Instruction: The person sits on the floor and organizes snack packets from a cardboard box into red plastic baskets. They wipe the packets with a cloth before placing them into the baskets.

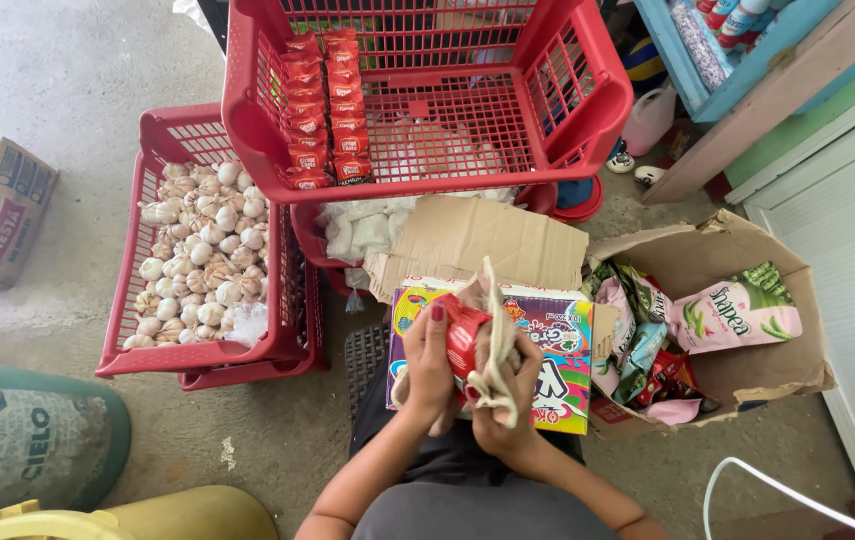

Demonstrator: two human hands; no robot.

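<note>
Both hands low at centre: left hand closed round small red foil packet, right hand clutching cream cloth rag pressed to it. Just behind, colourful printed cardboard box. Beyond, red plastic crate with rows of red sachets; leftward, red plastic basket of garlic bulbs.

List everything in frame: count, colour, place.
upper crate: one, red, top centre
packets: two rows, red, inside upper crate
garlic crate: one, red, left, on a second crate
garlic: many bulbs, white
cardboard sheet: one, brown, centre
printed box: one, multicoloured, under the hands
snack carton: one, brown, right, holds mixed bags
side box: one, brown, far left
red packet: one, in left hand
cloth: one, cream, in right hand
left hand
right hand
</note>
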